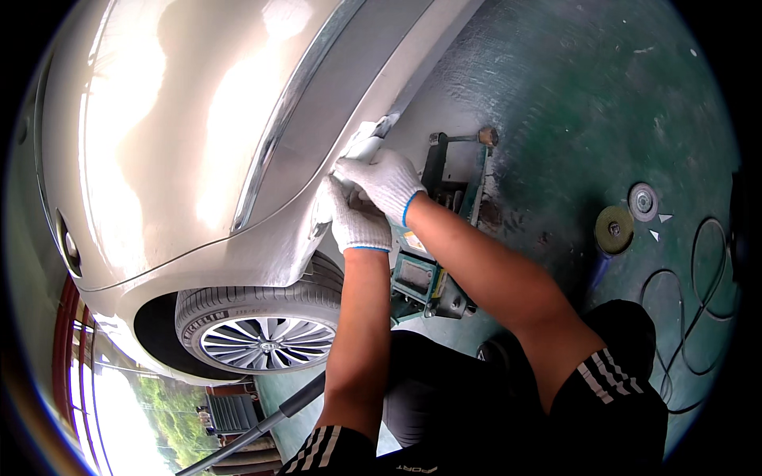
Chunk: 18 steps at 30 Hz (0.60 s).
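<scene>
White-gloved hands, left hand (359,222) and right hand (384,181), clamp fingers together on a sanding block (367,141) at twelve o'clock, pressing it flat against the car's lower door panel (317,151) for even contact.

- Car body (159,143): glossy, smooth beige paint with bright reflections; sill area (333,111) dull grey and matt.
- Trim strip (274,135): shiny chrome-like metal.
- Gloves (373,198): white knitted cloth, blue cuffs.
- Tyre (238,305): matt black rubber; wheel (266,343) bright polished metal.
- Jack (432,262): worn, grimy painted metal.
- Floor (587,103): green coating, scuffed and rough.
- Discs (627,218): dull, abrasive-looking.
</scene>
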Each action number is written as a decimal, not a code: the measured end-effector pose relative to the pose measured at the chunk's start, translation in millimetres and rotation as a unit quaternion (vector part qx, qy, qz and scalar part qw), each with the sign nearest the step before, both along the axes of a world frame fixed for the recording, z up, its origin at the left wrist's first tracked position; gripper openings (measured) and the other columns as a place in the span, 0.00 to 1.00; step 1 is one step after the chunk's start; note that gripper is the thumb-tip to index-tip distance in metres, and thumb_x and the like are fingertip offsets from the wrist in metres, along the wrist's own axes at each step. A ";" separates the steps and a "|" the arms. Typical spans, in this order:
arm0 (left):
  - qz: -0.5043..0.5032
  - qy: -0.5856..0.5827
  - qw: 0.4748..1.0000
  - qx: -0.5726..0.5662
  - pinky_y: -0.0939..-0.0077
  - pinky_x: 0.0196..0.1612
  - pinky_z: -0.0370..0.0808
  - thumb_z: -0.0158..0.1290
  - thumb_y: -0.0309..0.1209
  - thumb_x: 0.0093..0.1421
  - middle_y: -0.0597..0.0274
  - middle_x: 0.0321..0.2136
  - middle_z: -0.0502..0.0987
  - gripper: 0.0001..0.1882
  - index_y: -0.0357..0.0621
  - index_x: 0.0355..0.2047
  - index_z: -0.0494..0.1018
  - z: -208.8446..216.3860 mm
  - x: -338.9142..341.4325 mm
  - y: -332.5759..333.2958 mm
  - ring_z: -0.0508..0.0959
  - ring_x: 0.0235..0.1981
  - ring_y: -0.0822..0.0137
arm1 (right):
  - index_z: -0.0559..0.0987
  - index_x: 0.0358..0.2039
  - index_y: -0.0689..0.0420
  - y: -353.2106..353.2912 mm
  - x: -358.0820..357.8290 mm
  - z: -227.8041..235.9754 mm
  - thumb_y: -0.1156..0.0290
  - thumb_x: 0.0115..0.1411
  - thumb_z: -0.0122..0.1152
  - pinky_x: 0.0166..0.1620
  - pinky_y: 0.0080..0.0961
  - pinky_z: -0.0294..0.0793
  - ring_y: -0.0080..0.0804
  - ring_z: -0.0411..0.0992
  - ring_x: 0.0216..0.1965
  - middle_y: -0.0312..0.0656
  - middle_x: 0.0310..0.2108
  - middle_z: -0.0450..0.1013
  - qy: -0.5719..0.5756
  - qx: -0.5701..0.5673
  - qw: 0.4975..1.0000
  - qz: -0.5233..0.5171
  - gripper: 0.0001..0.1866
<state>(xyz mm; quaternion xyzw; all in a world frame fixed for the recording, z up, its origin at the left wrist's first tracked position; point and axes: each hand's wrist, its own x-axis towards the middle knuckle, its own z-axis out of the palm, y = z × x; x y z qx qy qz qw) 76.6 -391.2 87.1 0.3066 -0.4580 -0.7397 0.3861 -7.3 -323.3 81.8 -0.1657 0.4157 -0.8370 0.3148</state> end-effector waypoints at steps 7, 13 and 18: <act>-0.032 0.023 0.999 -0.011 0.58 0.67 0.71 0.56 0.63 0.67 0.53 0.60 0.77 0.38 0.45 0.63 0.72 6.2 -8.6 15.7 0.76 0.61 0.54 | 0.86 0.40 0.65 -7.8 -1.3 -2.2 0.52 0.60 0.72 0.41 0.33 0.82 0.35 0.84 0.35 0.47 0.34 0.85 0.040 0.076 0.995 -0.042 0.24; -0.035 0.010 0.999 -0.036 0.59 0.67 0.70 0.56 0.65 0.65 0.52 0.59 0.76 0.41 0.44 0.63 0.72 15.4 -11.3 30.3 0.75 0.61 0.56 | 0.86 0.40 0.65 1.2 0.4 -0.9 0.52 0.60 0.72 0.43 0.34 0.82 0.37 0.84 0.36 0.49 0.35 0.85 0.036 0.057 0.997 -0.046 0.25; -0.024 -0.036 0.999 -0.020 0.59 0.65 0.71 0.57 0.69 0.62 0.54 0.54 0.76 0.44 0.43 0.60 0.72 3.4 -1.4 9.6 0.75 0.57 0.59 | 0.84 0.43 0.63 0.9 -3.6 -22.6 0.56 0.65 0.70 0.37 0.27 0.79 0.24 0.79 0.33 0.39 0.33 0.81 -0.014 -0.066 0.996 0.050 0.20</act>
